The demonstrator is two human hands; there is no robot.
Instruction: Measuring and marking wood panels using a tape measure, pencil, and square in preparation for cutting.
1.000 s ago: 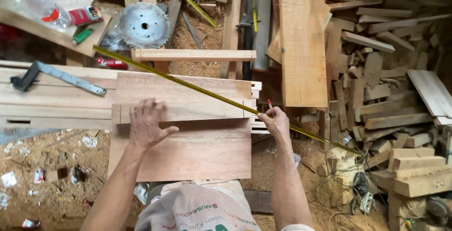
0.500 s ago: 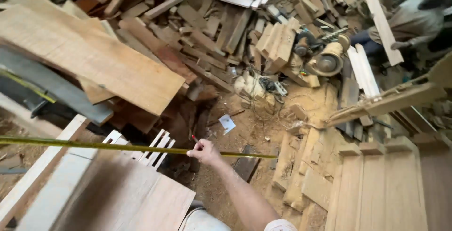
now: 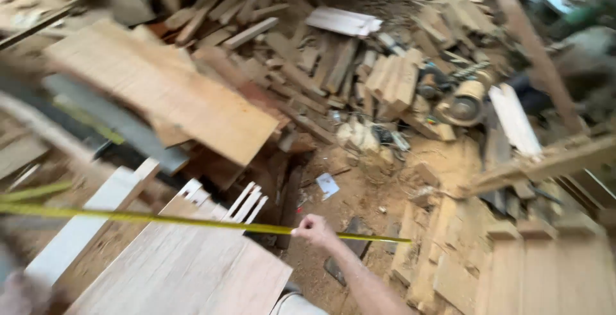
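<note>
My right hand (image 3: 313, 230) pinches a long yellow measuring tape (image 3: 160, 218) that stretches from the left edge across a wooden board (image 3: 192, 270) and ends past the hand near the sawdust floor. The board lies at the lower left with white slats (image 3: 244, 203) sticking out at its far end. A blurred patch at the bottom left corner may be my left hand (image 3: 19, 292); it is too smeared to tell what it does. The whole view is motion-blurred.
A wide plank (image 3: 167, 90) leans over a grey board (image 3: 109, 113) at the upper left. A heap of offcuts (image 3: 333, 52) and a power tool (image 3: 459, 106) lie behind. Panelled wooden pieces (image 3: 545, 270) stand at the lower right. Sawdust covers the floor (image 3: 378, 187).
The view swung from the workbench to the right, over the scrap heap, then drifted a little. My right hand keeps hold of the tape. My left hand, earlier flat on the board, left clear view.
</note>
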